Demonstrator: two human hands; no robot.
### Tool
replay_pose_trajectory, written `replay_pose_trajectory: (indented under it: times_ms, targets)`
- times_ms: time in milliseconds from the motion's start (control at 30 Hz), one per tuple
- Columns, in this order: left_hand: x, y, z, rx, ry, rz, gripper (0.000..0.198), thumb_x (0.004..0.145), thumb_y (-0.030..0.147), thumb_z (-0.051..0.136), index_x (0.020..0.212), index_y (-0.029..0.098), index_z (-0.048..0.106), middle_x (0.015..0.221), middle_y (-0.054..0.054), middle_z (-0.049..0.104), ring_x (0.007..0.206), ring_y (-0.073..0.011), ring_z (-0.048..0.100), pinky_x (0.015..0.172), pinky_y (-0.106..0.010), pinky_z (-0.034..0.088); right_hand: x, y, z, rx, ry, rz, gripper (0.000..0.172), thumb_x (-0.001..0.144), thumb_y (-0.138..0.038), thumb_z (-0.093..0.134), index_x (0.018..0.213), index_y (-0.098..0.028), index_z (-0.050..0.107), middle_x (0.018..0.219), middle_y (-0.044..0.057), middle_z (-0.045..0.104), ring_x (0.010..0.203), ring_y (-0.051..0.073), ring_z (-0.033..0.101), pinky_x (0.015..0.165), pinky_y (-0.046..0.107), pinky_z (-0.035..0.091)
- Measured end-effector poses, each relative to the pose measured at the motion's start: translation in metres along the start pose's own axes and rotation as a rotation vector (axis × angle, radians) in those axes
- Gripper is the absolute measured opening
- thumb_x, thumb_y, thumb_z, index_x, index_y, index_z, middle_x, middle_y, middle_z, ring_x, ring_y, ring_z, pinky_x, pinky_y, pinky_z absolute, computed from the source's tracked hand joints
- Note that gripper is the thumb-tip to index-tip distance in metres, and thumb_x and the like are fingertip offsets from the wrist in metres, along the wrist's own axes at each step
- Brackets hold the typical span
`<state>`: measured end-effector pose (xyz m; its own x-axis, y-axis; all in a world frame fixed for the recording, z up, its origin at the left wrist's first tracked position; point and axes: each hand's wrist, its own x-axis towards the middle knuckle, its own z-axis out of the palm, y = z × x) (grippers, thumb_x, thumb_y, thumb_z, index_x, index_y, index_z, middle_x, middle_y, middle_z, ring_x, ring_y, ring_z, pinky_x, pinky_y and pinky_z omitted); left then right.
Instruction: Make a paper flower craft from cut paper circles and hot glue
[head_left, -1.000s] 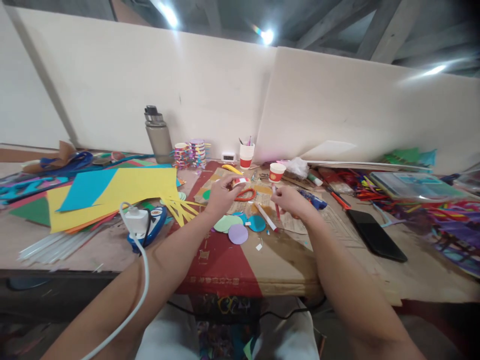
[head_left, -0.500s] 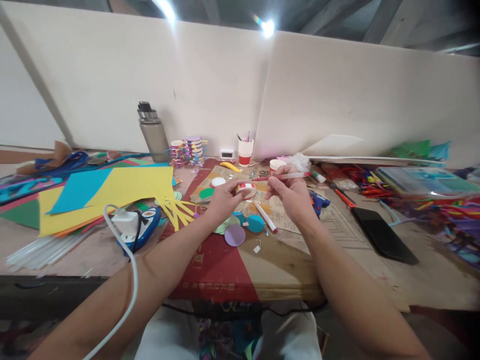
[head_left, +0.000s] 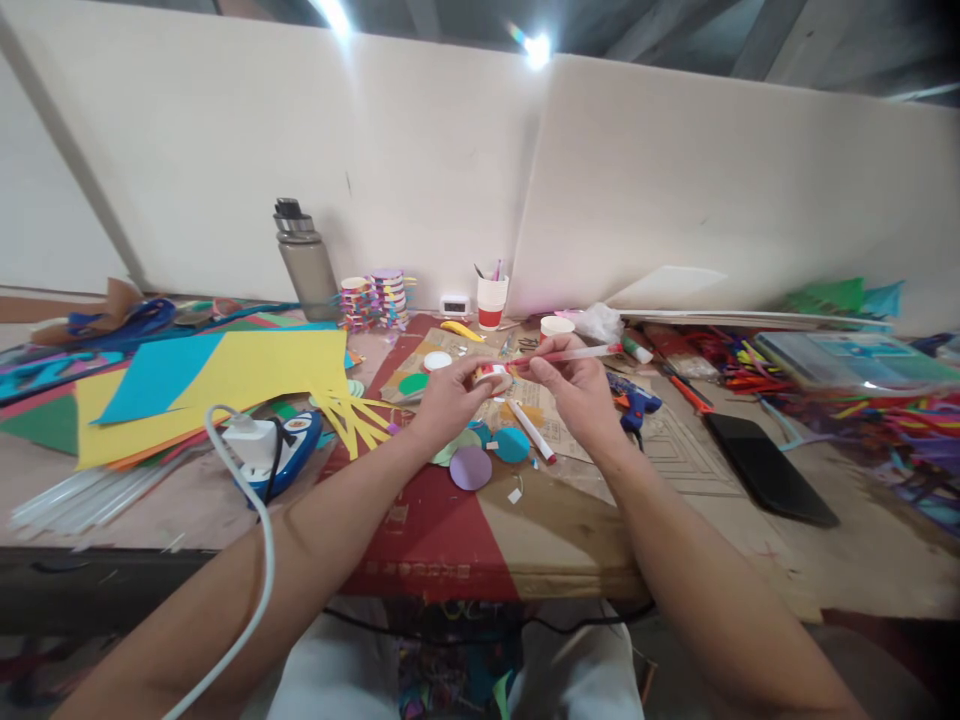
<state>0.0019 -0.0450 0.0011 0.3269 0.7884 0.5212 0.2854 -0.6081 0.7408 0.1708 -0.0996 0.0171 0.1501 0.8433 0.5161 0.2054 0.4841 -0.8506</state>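
Round piece: small, red, yellow and white (head_left: 491,374); off the surface (head_left: 570,545), near the middle of the work area. Use it as clock centre, 12 toward the wall.
Left hand: (head_left: 450,395) pinches the piece from its 9 o'clock side, fingers closed on the rim.
Right hand: (head_left: 577,385) closed around a pen-like stick, at the piece's 3 o'clock. A second ago it was farther off, toward the cup.
Stick: red and clear (head_left: 589,353); was near upright, now lies almost level, clear end toward 2 o'clock. Near end sits at or just beside the piece; contact not readable.
Meaning: both hands have closed in on one spot. I read this as fine work on the piece, the left steadying, the right doing the handling.
White disc: (head_left: 437,361) at 10 o'clock, uncovered now that the left hand has shifted.
Glue gun: blue (head_left: 641,403), just past 3 o'clock, more of it showing than half a second ago; nobody touches it.
Marker: white, red end (head_left: 532,432), 5 o'clock, lying flat.
Purple disc: (head_left: 471,468) between 6 and 7, by the blue disc (head_left: 513,445).
Cup: (head_left: 556,328) at 2 o'clock, behind the right hand, partly hidden.
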Motion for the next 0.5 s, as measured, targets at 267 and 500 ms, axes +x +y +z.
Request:
replay_pose_trajectory:
  times_ms: [267, 500]
  targets:
    - [-0.0018, -0.0036, 0.0014, 0.044, 0.04, 0.04, 0.022, 0.081, 0.031, 0.066, 0.098, 0.019, 0.074, 0.087, -0.003, 0.074, 0.074, -0.0149, 0.061, 0.07, -0.025, 0.045, -0.0018, 0.0015, 0.0024, -0.042, -0.005, -0.084, 0.025, 0.087, -0.044, 0.06, 0.089, -0.022, 0.052, 0.085, 0.0, 0.055, 0.083, 0.017, 0.065, 0.082, 0.036, 0.055]
    - [-0.0029, -0.0037, 0.0018, 0.12, 0.048, 0.072, 0.021, 0.084, 0.029, 0.065, 0.101, 0.019, 0.073, 0.091, -0.002, 0.075, 0.078, -0.0134, 0.064, 0.075, -0.023, 0.047, -0.0021, 0.0035, 0.0024, -0.008, -0.022, -0.11, 0.021, 0.089, -0.04, 0.061, 0.089, -0.021, 0.052, 0.084, -0.001, 0.054, 0.082, 0.017, 0.066, 0.079, 0.036, 0.055]
